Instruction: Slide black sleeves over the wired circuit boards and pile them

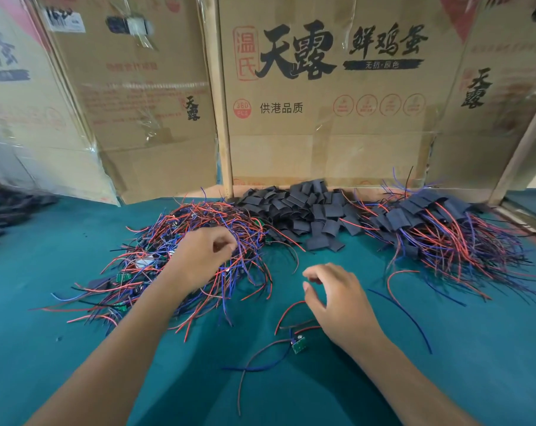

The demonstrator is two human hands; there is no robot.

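A tangled heap of bare green circuit boards with red and blue wires [156,262] lies at the left of the teal table. My left hand [203,255] rests on that heap, its fingers curled into the wires. A pile of empty black sleeves [303,210] sits at the back middle. Sleeved boards with wires [439,222] are piled at the right. One loose wired board [298,345] lies in front, just left of my right wrist. My right hand [337,299] hovers above the table with fingers loosely curled, holding nothing.
Tall cardboard boxes [322,103] wall off the back of the table. More black pieces [5,213] lie at the far left edge. A stray red and blue wire [402,302] lies right of my right hand.
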